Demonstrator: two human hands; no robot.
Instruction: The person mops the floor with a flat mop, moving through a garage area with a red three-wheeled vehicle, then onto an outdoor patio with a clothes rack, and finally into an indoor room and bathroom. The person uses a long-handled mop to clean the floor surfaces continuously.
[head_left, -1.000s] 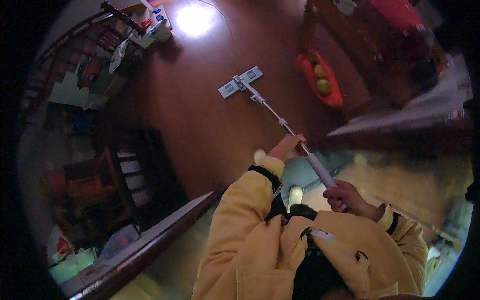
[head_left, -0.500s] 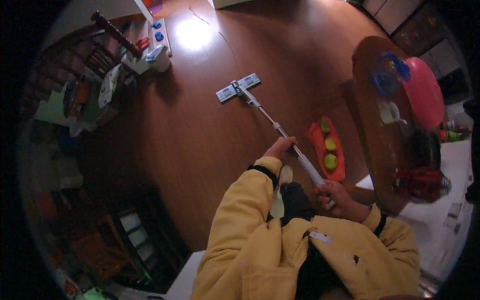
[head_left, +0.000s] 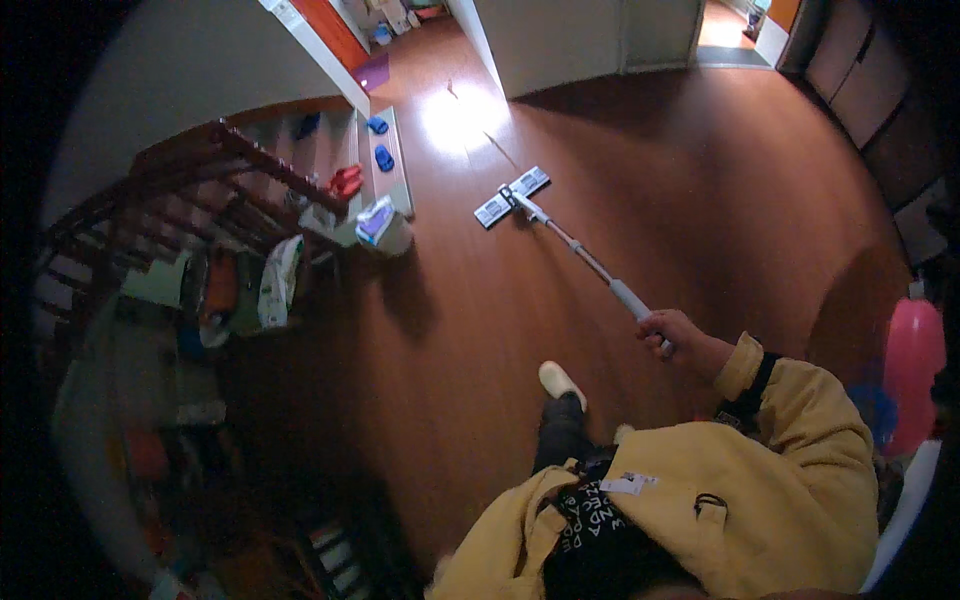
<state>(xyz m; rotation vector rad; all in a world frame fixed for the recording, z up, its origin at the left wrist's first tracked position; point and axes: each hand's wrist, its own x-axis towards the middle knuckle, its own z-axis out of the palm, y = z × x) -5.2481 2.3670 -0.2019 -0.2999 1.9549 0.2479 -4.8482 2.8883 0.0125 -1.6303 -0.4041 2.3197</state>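
My right hand (head_left: 672,336) is wrapped round the end of the grey grip of a flat mop (head_left: 628,298). The thin pole slants away from me, up and to the left. Its flat rectangular mop head (head_left: 494,210) rests on the brown wooden floor (head_left: 480,330). My left hand is out of sight, and only the yellow jacket shows on that side. My foot in a pale shoe (head_left: 562,384) is on the floor below the mop.
On the left, a staircase with a dark railing (head_left: 270,165) holds blue slippers (head_left: 384,157) and red slippers (head_left: 346,182). A white bin (head_left: 394,236) stands beside it. A pink rounded object (head_left: 912,375) is at the far right. Cabinets (head_left: 850,80) line the upper right.
My left hand has let go of the pole and left the view. The view has shifted; the red bag with round green-yellow things and most of the table are out of sight.
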